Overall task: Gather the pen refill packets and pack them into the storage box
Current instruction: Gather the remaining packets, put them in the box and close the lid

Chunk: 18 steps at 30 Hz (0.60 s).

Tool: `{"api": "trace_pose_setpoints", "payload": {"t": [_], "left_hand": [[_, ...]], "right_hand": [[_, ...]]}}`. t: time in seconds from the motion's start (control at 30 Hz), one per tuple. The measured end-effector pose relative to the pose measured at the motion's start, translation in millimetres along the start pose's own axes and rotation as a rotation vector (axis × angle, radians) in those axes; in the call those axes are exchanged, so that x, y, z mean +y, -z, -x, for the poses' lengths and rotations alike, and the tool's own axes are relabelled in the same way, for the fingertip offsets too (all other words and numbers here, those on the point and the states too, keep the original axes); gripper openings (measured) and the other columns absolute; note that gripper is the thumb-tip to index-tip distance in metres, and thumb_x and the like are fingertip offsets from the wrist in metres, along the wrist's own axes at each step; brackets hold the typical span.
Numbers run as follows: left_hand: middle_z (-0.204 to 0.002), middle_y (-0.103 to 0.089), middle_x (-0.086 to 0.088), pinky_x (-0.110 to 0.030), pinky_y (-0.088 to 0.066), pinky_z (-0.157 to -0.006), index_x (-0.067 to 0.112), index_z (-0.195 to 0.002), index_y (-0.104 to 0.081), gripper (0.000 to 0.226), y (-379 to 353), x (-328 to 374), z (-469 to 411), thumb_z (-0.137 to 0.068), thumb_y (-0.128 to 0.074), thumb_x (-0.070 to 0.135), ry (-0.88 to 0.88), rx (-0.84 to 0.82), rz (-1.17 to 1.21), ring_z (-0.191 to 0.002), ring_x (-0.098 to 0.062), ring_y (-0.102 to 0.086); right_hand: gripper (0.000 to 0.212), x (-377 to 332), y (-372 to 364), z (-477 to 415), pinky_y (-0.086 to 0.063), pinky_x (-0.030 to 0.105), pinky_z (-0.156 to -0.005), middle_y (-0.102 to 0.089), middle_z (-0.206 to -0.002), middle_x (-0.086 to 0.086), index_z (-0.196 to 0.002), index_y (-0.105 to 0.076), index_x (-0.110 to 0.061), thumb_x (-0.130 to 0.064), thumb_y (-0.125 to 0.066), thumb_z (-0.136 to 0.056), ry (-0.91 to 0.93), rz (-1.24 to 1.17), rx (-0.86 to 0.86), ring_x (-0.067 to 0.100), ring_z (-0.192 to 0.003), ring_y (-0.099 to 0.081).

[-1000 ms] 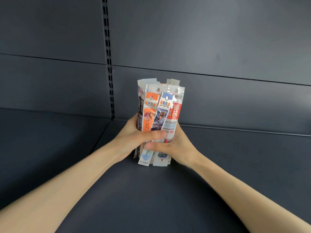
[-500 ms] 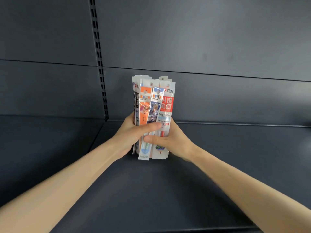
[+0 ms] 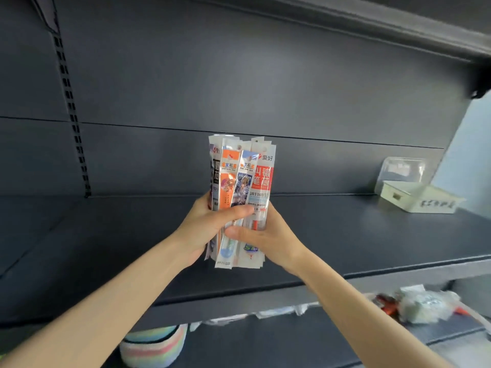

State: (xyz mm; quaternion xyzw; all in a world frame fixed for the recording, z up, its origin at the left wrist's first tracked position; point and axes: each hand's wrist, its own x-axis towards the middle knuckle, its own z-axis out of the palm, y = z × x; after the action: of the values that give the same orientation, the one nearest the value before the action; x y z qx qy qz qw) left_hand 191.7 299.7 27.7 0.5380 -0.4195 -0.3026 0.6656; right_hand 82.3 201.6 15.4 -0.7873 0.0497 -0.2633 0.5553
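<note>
– two hands on the load?
– yes. left hand [image 3: 210,229] and right hand [image 3: 268,240], fingers curled tight round one upright bundle of refill packets [image 3: 241,187], held over the dark shelf [image 3: 132,248].
– packed?
– not yet. gathering looks done. box [image 3: 417,199] sits far right on that shelf, clear lid raised, well apart from the bundle. carry and pack left.

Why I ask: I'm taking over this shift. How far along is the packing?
Done: the packets are gathered into one upright bundle. In hand: the left hand and right hand grip it over the shelf. Left: putting it into the box, which sits apart at the shelf's right end.
</note>
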Motion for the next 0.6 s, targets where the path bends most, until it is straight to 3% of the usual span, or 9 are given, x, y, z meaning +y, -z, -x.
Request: {"api": "trace_pose_setpoints", "payload": {"t": [0.17,0.27,0.43,0.6], "left_hand": [[-0.098,-0.076,0.004,-0.034,-0.056,-0.080,0.024,-0.106,-0.068,0.034,-110.5,-16.9,9.8,-0.073,-0.074,0.018,0.050,-0.045,0.043,-0.092,-0.013,-0.072],[-0.098,-0.076,0.004,-0.033,-0.056,-0.075,0.022,-0.108,-0.068,0.039,-165.5,-22.2,8.1,-0.069,-0.075,0.022,0.070,-0.098,0.061,-0.090,-0.014,-0.072],[-0.101,-0.075,0.004,-0.029,-0.056,-0.071,0.024,-0.110,-0.067,0.050,-245.6,-20.8,-22.9,-0.061,-0.074,0.031,0.058,-0.197,0.050,-0.091,-0.014,-0.072],[-0.101,-0.075,-0.001,-0.031,-0.058,-0.072,0.020,-0.110,-0.068,0.045,-312.7,-37.1,-74.1,-0.066,-0.073,0.028,0.053,-0.257,0.055,-0.093,-0.019,-0.072]], "right_hand": [[0.054,-1.7,80.3,80.9,-0.052,0.030,-0.092,-0.064,-0.122,0.005,-0.130,-0.048,-0.014,-0.003,-0.070,-0.082,-0.012,0.022,0.084,0.015,-0.111,-0.063],[0.048,-4.3,121.6,117.6,-0.053,0.022,-0.084,-0.065,-0.114,0.000,-0.122,-0.052,-0.022,0.001,-0.068,-0.082,-0.028,0.021,0.122,0.009,-0.104,-0.065],[0.047,-4.9,202.3,146.9,-0.053,0.022,-0.079,-0.067,-0.111,0.002,-0.121,-0.052,-0.019,0.001,-0.068,-0.082,-0.033,0.031,0.200,0.010,-0.099,-0.068],[0.042,11.6,282.2,152.4,-0.053,0.021,-0.078,-0.068,-0.104,0.001,-0.118,-0.055,-0.016,0.005,-0.066,-0.083,-0.033,0.078,0.218,0.007,-0.095,-0.068]]}}
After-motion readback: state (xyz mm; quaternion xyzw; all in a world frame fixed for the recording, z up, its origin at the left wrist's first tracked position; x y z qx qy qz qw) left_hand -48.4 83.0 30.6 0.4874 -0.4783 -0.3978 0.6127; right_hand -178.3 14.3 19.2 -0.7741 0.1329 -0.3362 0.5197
